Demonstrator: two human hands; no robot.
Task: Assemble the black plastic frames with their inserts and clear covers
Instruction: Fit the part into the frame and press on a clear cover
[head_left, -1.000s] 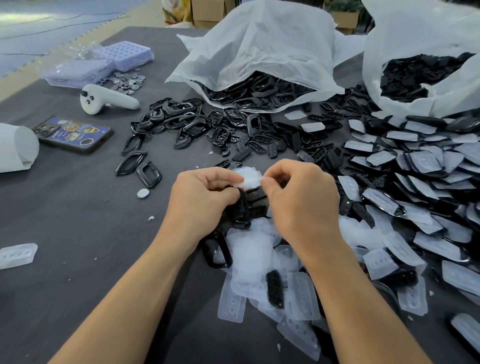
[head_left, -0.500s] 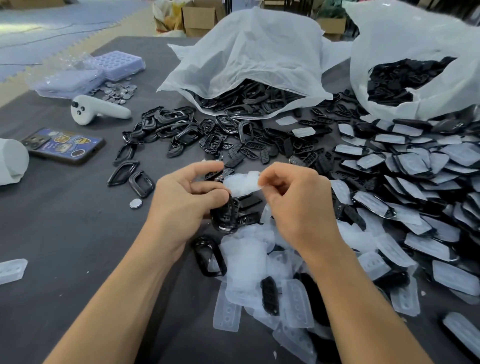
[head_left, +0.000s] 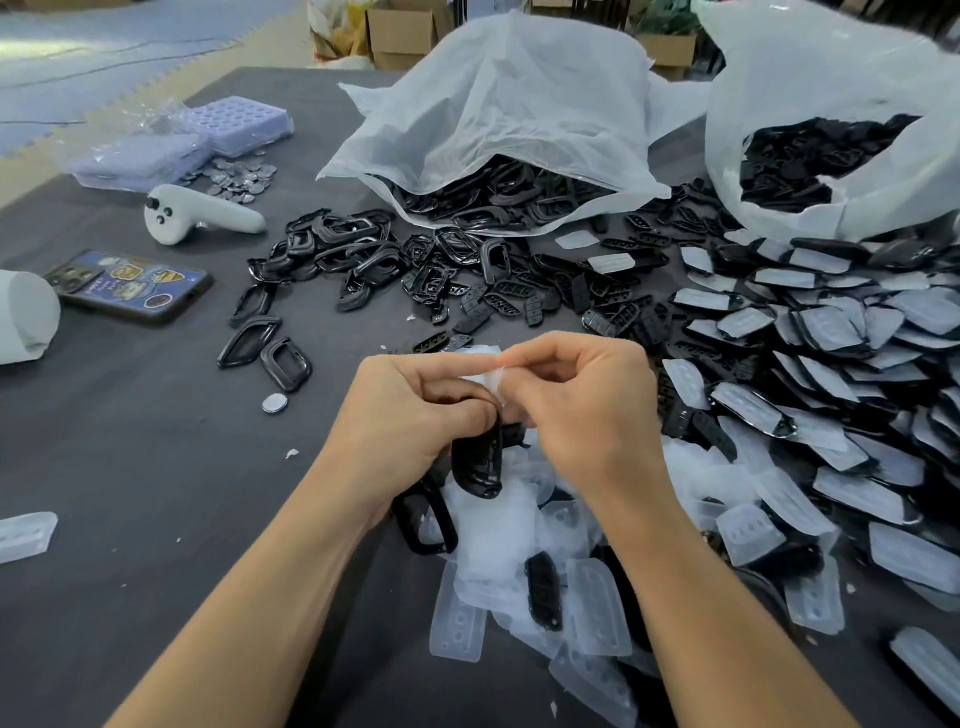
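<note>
My left hand (head_left: 415, 415) grips a black plastic frame (head_left: 478, 462) that hangs below its fingers, held above the table's middle. My right hand (head_left: 582, 410) pinches a clear cover (head_left: 485, 382) at the frame's top edge, fingertips meeting those of the left hand. Directly under both hands lies a heap of loose clear covers (head_left: 498, 535) with a black insert (head_left: 543, 590) and an empty black frame (head_left: 426, 519) among them. How the cover sits on the held frame is hidden by my fingers.
Loose black frames (head_left: 332, 249) and inserts (head_left: 509, 301) are scattered behind my hands. Two white bags (head_left: 519, 104) of black parts stand at the back. A pile of assembled pieces (head_left: 831, 353) fills the right. A phone (head_left: 130, 286), controller (head_left: 197, 213), coin cells (head_left: 239, 176) lie left.
Both hands have stayed together on the frame. The right hand's fingers have closed in on the clear cover, pressing it closer to the frame's top. The view shifted slightly downward.
</note>
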